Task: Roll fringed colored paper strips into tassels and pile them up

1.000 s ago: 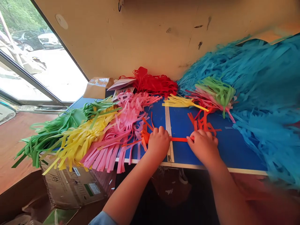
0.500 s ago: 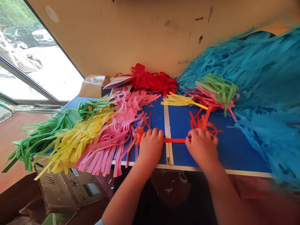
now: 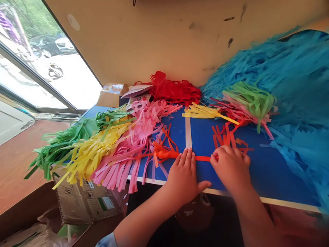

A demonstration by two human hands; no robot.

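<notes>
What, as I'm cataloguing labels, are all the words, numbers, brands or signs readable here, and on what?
No text is readable.
Cardboard box: printed marks, too blurred to read.
White-and-green label on that box: too small to read.
White car outside: any plate too small to read.

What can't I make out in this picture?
All in the head view:
- Middle of the orange strip: hidden under the left hand.
- Strip inside the right hand: hidden by its fingers.
- Blue fringe's full extent: cut off by the right edge.
- Box print: too small.
</notes>
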